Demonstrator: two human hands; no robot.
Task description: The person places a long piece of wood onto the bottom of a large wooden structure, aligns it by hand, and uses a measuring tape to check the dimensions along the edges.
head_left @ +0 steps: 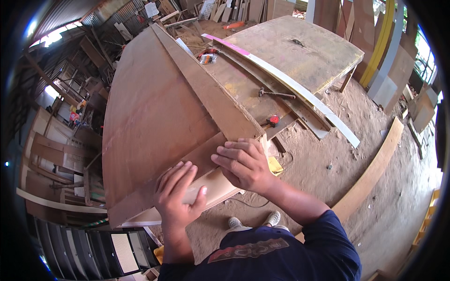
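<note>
A large brown wooden panel (145, 112) lies in front of me, with a flat brown strip (138, 199) along its near edge. On that strip rest the fingers of my left hand (178, 194), stretched out with the thumb apart. My right hand (246, 164) lies over the strip's right end at the panel's near right corner, its fingers extended. Another long strip (201, 89) runs along the panel's right side and meets the near strip by my right hand. Neither hand is wrapped round anything; the undersides of the fingers are hidden.
Right of the panel, a worn worktable (300, 51) carries a hammer (276, 93), a red tape measure (273, 121), a red drill (208, 51) and a long white strip (281, 75). A curved plank (370, 173) lies on the dirt floor. Boards lean along the back right.
</note>
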